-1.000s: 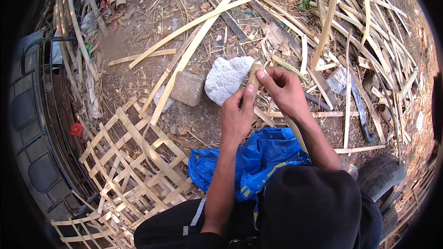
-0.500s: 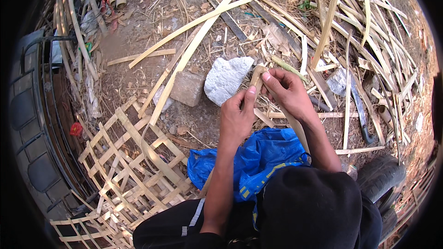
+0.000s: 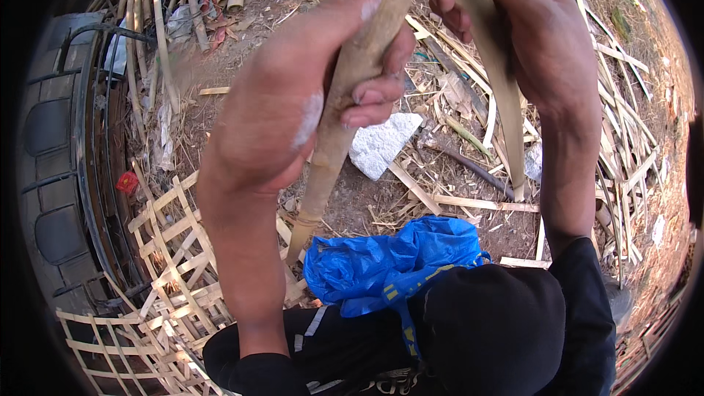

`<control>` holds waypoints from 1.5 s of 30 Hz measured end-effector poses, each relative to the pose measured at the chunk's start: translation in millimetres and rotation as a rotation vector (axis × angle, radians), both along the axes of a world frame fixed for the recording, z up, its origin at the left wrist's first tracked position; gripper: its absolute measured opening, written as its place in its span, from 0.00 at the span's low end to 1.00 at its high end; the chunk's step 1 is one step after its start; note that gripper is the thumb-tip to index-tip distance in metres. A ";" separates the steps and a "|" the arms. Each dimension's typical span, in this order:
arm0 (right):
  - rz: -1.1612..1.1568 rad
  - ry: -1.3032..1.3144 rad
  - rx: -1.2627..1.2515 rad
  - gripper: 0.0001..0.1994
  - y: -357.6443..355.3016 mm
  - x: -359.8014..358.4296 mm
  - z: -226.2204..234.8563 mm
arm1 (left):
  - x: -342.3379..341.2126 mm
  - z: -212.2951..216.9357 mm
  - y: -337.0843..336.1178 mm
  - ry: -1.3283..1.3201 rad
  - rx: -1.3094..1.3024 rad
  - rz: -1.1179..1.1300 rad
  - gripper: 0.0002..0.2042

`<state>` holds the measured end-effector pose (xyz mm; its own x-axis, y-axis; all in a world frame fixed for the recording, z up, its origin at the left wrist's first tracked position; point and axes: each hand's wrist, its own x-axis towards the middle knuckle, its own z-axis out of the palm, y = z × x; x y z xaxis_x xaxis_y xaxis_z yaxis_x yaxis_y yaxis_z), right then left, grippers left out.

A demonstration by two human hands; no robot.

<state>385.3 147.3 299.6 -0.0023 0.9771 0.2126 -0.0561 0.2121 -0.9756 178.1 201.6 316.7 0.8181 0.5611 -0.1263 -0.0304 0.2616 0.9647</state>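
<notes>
Raised close to the camera, my left hand point(image 3: 268, 99) is wrapped around a bamboo strip point(image 3: 328, 158) that slants down toward my lap. White dust marks its thumb and palm. My right hand point(image 3: 546, 44), also high up, grips the other length of bamboo, which hangs down on the right. Both lengths meet near the upper edge in an upside-down V; the fingertips there are partly cut off. Below lies a crumpled blue plastic sheet point(image 3: 392, 260) at my lap. An open-woven bamboo lattice point(image 3: 172, 249) spreads at the left, partly behind my left forearm.
A white stone point(image 3: 383, 147) rests on the littered ground beyond the sheet. Several split bamboo strips point(image 3: 623, 114) are heaped at the right. A dark rod point(image 3: 477, 169) lies near the middle. Metal-framed seating point(image 3: 48, 128) lines the left side, with bamboo poles point(image 3: 163, 51) beside it.
Both hands have risen toward the camera, bringing the bent bamboo strip up with them. My hands are farther apart, and the left now wraps the strip instead of pinching it.
</notes>
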 end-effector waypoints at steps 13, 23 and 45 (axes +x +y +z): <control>-0.509 -0.428 -0.282 0.18 -7.9 13.4 -161.9 | -83.7 -45.3 38.4 0.764 1.651 -0.190 0.25; -0.549 -0.916 -0.439 0.14 -167.5 -17.3 -313.2 | -125.2 -252.8 -3.0 0.836 1.063 -0.346 0.13; -0.400 -0.714 -0.609 0.17 -161.8 -40.9 -217.5 | -97.9 -294.2 36.6 0.711 1.456 -0.383 0.29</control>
